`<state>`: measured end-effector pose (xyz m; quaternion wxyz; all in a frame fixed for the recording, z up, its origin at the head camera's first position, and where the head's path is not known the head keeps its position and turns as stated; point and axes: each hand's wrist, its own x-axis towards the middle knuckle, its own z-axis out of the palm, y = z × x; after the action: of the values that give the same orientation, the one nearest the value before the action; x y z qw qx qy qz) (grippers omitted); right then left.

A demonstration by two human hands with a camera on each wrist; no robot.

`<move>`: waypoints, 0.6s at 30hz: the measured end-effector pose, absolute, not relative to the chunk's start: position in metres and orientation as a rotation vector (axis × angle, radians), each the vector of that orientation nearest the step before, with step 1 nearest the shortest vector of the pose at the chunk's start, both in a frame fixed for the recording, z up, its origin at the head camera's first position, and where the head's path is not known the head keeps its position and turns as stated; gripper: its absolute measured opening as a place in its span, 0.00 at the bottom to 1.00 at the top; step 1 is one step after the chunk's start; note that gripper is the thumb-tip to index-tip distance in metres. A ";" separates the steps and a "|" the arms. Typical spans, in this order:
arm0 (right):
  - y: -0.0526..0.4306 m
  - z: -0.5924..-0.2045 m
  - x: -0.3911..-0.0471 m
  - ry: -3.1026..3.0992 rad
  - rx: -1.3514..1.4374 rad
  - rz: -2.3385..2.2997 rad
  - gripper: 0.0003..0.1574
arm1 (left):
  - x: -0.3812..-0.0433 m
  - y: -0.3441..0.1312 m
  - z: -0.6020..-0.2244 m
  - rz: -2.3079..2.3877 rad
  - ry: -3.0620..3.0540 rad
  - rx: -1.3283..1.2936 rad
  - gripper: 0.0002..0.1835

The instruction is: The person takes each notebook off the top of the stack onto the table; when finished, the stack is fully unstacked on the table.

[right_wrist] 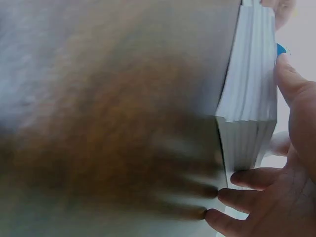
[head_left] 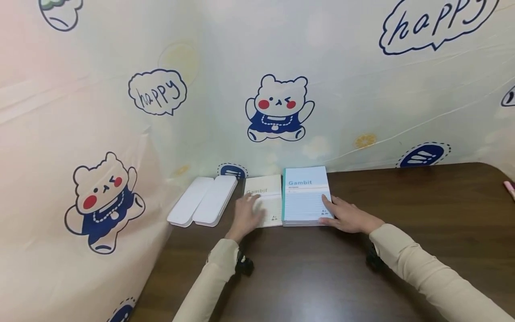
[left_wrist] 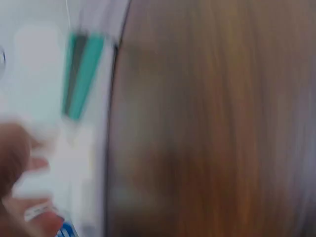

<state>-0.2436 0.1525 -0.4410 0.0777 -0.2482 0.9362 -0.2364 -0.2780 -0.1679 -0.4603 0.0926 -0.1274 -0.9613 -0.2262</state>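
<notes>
A stack of light-blue "Gambit" notebooks [head_left: 306,201] with a teal spine lies at the table's far edge. My right hand [head_left: 347,215] rests against its right side, fingers extended; in the right wrist view, the fingertips [right_wrist: 242,200] touch the side of the page block. Left of the stack, a cream "Gambit" notebook [head_left: 270,210] lies alongside. My left hand [head_left: 246,217] is over its left part, fingers loosely bent and blurred. In the left wrist view, the left fingers [left_wrist: 37,222] show at the lower left, below the blurred teal spines [left_wrist: 81,74].
Two white, rounded-corner cases [head_left: 213,201] lie side by side left of the notebooks. Behind the dark wooden table [head_left: 306,273] hangs a printed cloth [head_left: 342,116] with cartoon bears. A pink pen-like object [head_left: 509,189] shows at the far right.
</notes>
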 end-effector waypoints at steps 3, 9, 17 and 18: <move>0.151 -0.441 -0.245 2.800 -0.734 -0.741 0.51 | -0.269 -0.138 -0.458 -0.855 -2.949 -0.625 0.52; 0.145 -0.442 -0.250 2.862 -0.768 -0.723 0.43 | -0.261 -0.095 -0.461 -0.941 -2.969 -0.615 0.66; 0.130 -0.441 -0.259 3.017 -0.318 -0.952 0.32 | -0.266 -0.089 -0.467 -1.122 -2.876 -0.594 0.63; 0.129 -0.441 -0.260 3.035 -0.235 -0.982 0.30 | -0.267 -0.089 -0.467 -1.133 -2.878 -0.596 0.63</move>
<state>-0.2596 0.1287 -0.4413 -0.0283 -0.0735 0.9485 -0.3068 -0.2667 -0.0888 -0.4673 -0.0040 -0.1893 -0.9136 -0.3597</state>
